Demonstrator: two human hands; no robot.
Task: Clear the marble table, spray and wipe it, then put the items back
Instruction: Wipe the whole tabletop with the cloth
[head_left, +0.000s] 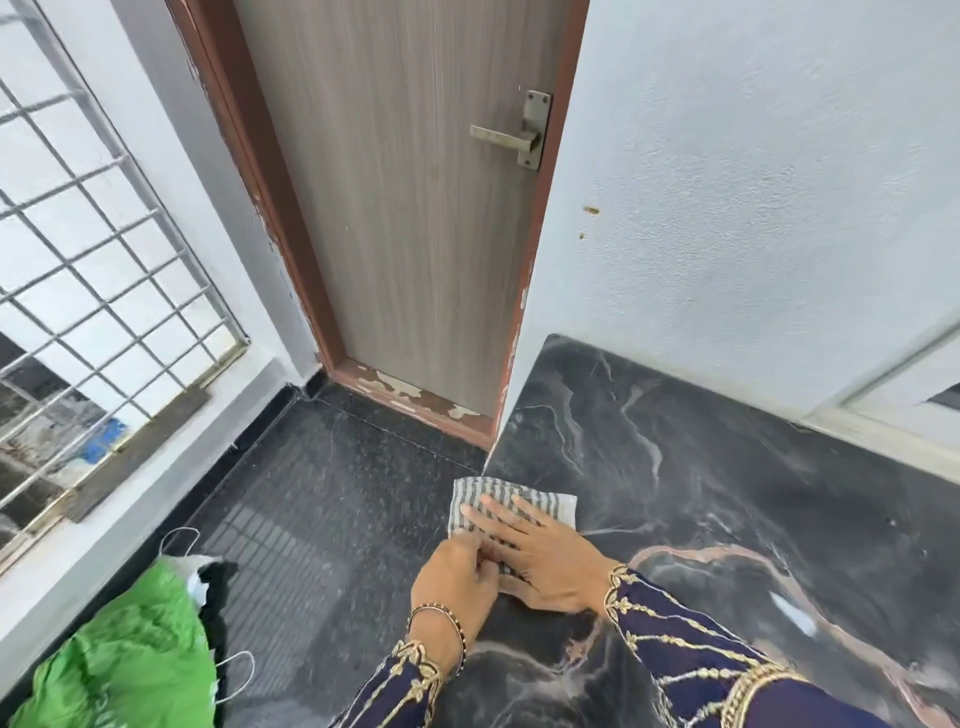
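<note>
A grey-and-white striped cloth (540, 501) lies at the left edge of the dark marble table (727, 493), partly hanging past that edge. My right hand (540, 558) rests flat on the cloth with fingers spread, pressing it onto the marble. Beside it, at the table's edge, my left hand (454, 584) pinches the near corner of the same cloth. The marble surface around the cloth is bare, with pale and pinkish veins and a small light smear (792, 613) to the right.
A green bag with white face masks (135, 649) lies on the dark floor at lower left. A closed wooden door with a metal handle (511, 135) stands ahead. A barred window (88, 291) is on the left, a white wall behind the table.
</note>
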